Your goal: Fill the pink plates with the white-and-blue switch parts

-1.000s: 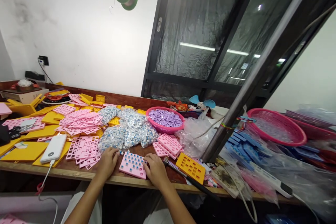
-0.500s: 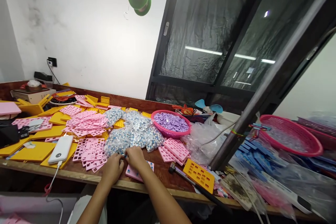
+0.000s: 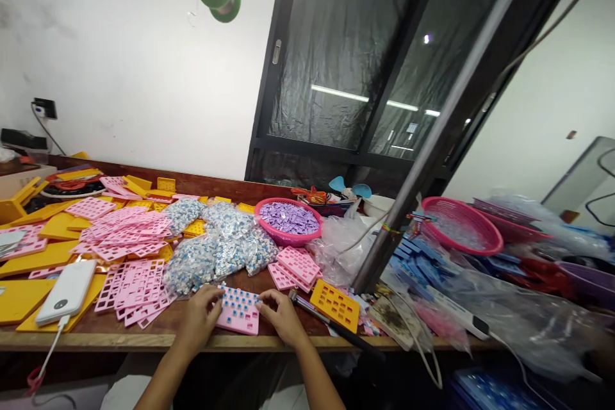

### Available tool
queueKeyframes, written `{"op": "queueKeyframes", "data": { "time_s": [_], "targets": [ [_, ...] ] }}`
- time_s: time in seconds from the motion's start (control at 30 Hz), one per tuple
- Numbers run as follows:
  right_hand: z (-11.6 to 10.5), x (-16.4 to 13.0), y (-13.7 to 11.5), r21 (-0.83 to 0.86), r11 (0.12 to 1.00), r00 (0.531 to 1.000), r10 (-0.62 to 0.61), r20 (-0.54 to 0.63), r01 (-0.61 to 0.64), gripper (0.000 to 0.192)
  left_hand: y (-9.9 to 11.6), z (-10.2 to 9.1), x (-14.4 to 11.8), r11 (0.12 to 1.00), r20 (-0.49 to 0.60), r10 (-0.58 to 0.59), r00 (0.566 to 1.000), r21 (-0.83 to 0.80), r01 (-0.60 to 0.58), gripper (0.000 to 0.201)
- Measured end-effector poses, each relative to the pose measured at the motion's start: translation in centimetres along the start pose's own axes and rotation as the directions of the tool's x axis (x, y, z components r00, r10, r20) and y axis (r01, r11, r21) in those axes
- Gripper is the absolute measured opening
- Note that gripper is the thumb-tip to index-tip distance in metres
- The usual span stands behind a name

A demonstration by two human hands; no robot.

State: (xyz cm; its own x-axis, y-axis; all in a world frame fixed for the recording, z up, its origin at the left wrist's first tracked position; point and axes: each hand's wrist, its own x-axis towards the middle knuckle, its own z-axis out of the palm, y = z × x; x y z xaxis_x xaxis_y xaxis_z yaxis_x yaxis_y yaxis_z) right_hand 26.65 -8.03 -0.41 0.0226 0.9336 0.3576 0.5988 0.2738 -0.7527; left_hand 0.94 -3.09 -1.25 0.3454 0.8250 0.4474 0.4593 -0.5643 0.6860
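A pink plate with square holes (image 3: 247, 315) lies near the table's front edge, many holes filled with small blue pieces; several holes at its lower right are unfilled. My left hand (image 3: 199, 317) grips its left side with curled fingers, the tips near the upper left corner. At the right edge, thumb and forefinger of my right hand (image 3: 283, 319) pinch the plate near its upper corner. Any small piece under the fingertips is hidden. Just behind sit clear bags of blue and white pieces (image 3: 192, 262). Pink hole plates (image 3: 137, 288) are piled to the left.
A pink basket (image 3: 288, 240) of purple pieces stands behind. On the right are a yellow hole plate (image 3: 335, 304), a black-handled hammer (image 3: 343, 331) and a slanting metal pole (image 3: 408, 198). A white power bank (image 3: 67, 291) with a cable lies left.
My hands have parted from above the bags' front edge and come down to either side of the pink plate. The view has swung right.
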Motion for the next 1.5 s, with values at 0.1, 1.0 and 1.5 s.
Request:
{"op": "queueKeyframes", "data": {
  "time_s": [0.1, 1.0, 1.5],
  "targets": [
    [0.2, -0.9, 1.1, 0.067, 0.996, 0.996, 0.057, -0.076, -0.052, 0.025, 2.7, 2.7, 0.1, 0.997, 0.088, 0.077, 0.993, -0.007, -0.077, 0.029],
    [0.8, -1.2, 0.3, 0.046, 0.999, 0.996, -0.019, 0.087, 0.015, 0.013, 4.2, 4.4, -0.9, 0.896, 0.252, 0.149, 0.956, 0.375, -0.238, 0.022],
    [1.6, -0.6, -0.4, -0.086, 0.996, 0.999, 0.009, 0.039, -0.005, 0.008, -1.3, -2.1, 1.3, 0.903, -0.085, -0.066, 0.994, 0.418, 0.096, 0.038]
  ]
}}
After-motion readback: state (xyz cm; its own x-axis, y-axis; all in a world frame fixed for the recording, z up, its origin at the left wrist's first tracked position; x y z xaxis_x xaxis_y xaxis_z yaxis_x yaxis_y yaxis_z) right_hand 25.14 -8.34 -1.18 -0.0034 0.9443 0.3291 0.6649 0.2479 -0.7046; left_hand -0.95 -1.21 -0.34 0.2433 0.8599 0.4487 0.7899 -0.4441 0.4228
